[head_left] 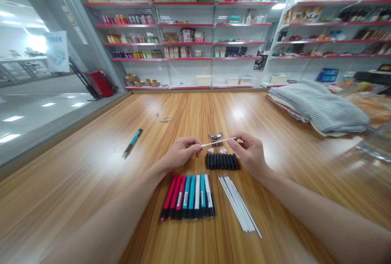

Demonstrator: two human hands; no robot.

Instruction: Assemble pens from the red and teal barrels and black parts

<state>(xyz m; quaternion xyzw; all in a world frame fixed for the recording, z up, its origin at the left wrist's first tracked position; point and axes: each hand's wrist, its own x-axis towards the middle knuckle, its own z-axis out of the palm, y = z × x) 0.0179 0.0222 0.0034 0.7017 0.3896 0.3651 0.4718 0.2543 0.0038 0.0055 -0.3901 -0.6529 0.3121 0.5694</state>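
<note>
Between my two hands stretches a thin white pen refill (217,141), tilted slightly up to the right. My left hand (183,152) pinches its left end, and the fingers of my right hand (249,153) are closed on its right end. Just beneath it lie small white plastic parts (223,150) and a row of black grip sleeves (222,161). Small silvery pen clips (215,136) sit behind the refill. Nearer to me are pen barrels (191,192) in red, blue and white, side by side, and a bundle of white refills (240,205) to their right.
A blue and black pen (132,143) lies on the wooden table (100,166) at the left. Farther back is a small grey loop (165,119). Folded striped cloth (320,105) is piled at the right edge. Stocked shelves (183,44) stand beyond the table.
</note>
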